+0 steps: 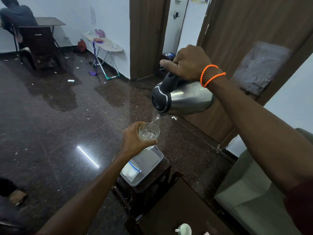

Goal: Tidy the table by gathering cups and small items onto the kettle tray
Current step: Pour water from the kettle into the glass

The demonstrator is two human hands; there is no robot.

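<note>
My right hand [188, 64] grips the black handle of a steel kettle [188, 98], tipped to the left with water streaming from its spout. My left hand [134, 139] holds a clear glass [149, 131] upright under the stream, partly filled. Both are held in the air above a white plastic tray [149, 160] on a small dark stool [152, 185]. A zip bag of white powder [131, 172] lies in the tray. A white cup [184, 229] stands on the dark table [177, 206] at the bottom edge.
A pale sofa [250, 189] is at the right. Dark glossy floor with scattered paper bits lies to the left. An ironing board [105, 43] stands by the far wall. A person sits on a chair [39, 43] at the far left. A foot [17, 197] shows at the lower left.
</note>
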